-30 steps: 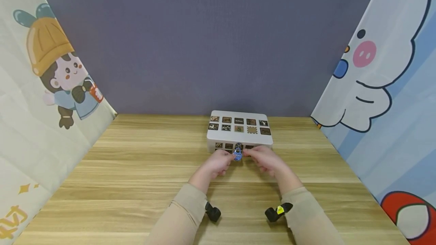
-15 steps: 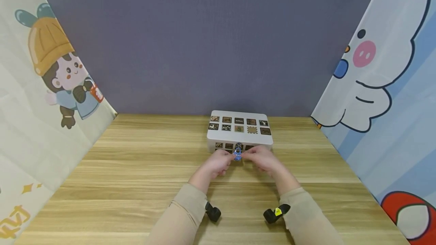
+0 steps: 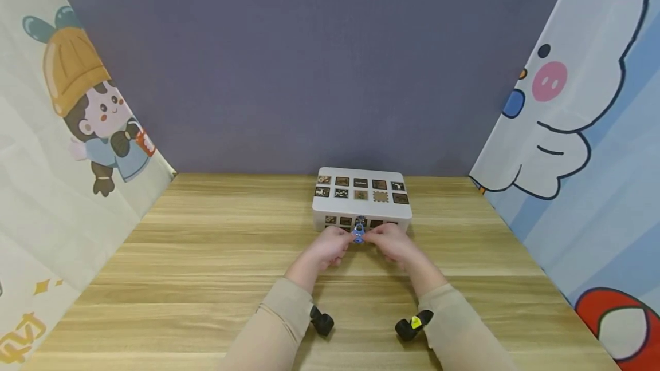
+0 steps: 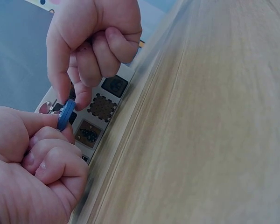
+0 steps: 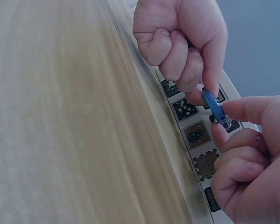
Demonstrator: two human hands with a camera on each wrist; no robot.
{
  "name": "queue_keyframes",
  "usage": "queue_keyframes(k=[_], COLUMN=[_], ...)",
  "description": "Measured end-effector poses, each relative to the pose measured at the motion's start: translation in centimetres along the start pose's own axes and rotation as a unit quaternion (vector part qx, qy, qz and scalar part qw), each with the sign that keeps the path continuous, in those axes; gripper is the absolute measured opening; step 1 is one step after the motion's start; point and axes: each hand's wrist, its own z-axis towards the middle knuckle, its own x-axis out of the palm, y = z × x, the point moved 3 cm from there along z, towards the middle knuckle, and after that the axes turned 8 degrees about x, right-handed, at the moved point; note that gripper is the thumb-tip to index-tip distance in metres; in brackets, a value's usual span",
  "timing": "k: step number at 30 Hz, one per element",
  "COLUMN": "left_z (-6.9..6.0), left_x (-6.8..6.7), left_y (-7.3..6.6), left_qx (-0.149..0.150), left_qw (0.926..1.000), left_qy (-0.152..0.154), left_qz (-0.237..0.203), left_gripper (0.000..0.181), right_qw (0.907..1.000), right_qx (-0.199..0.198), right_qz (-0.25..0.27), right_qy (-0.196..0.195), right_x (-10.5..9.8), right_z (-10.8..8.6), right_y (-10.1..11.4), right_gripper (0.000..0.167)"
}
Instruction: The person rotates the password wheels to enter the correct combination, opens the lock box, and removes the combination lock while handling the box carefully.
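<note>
Tabletop point(image 3: 206, 262) under white box point(image 3: 361, 207), blue padlock point(image 3: 358, 235) in pinch of left hand point(image 3: 330, 246), right hand point(image 3: 394, 243)

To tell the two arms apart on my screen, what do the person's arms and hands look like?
The left sleeve and right sleeve are both beige, and the left hand and right hand wear no gloves. Each sleeve carries a black device: the left device shows no patch, the right device a yellow patch.

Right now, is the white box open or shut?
Shut. In the head view, the white box has its top lying flat, no inside showing; a blue padlock is at its front.
</note>
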Motion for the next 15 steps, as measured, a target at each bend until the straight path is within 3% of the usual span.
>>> queue_keyframes(k=[15], left_z=[0.17], left_x=[-0.03], left_y=[0.07], left_qx=[-0.001], left_qw=[1.0], left_qy=[0.002], left_qz=[-0.005], left_gripper=[0.029], right_qw=[0.9995], right_qx=[0.023], right_qz=[0.02], right_qy=[-0.001], right_x=[0.35], right_z=[0.26], right_y=[-0.27], right_gripper=[0.021])
